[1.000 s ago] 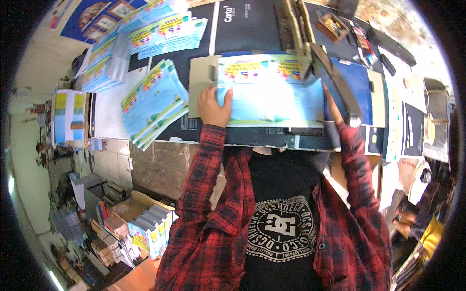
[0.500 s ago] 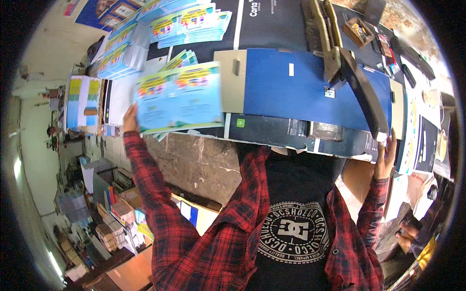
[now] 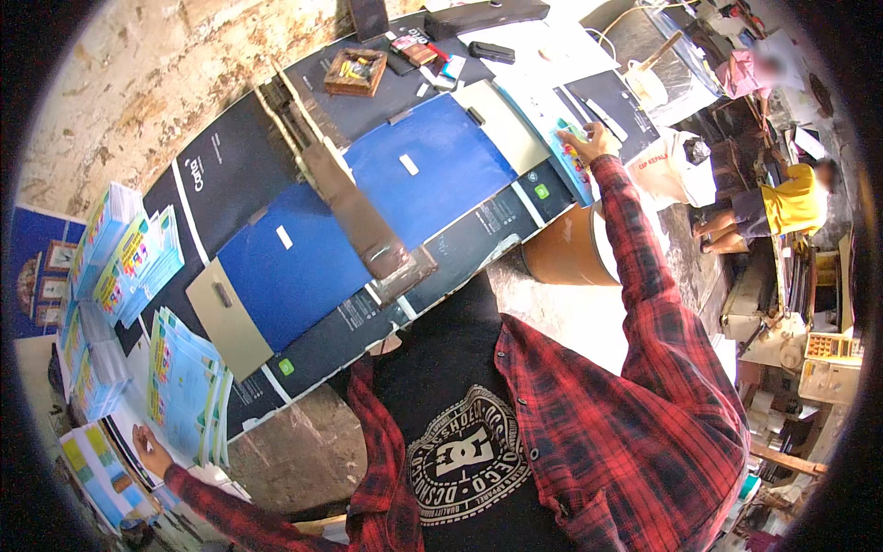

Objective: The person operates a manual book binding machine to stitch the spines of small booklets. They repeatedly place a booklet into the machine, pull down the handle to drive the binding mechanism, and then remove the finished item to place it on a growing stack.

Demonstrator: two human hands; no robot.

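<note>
At the lower left, my left hand [image 3: 152,451] is empty, fingers apart, beside a loose pile of light-blue printed sheets [image 3: 184,391]. Over at the right end of the bench, my right hand [image 3: 593,143] pinches the edge of a printed sheet [image 3: 575,158] lying on a stack. Between my hands lies a blue board with beige end panels [image 3: 423,170]. A long brown lever bar [image 3: 354,216] crosses it, lowered, its near end at the bench's front edge.
Tall stacks of printed sheets [image 3: 115,248] stand at the far left. A small wooden box [image 3: 356,72] and a black case [image 3: 492,51] sit toward the back. A brown drum [image 3: 570,248] stands below the right end. A person in yellow [image 3: 796,202] is farther right.
The sheet in my left hand has been let go onto the left pile. My right hand has left the lever's end and taken hold of a sheet at the right. The view has turned rightward.
</note>
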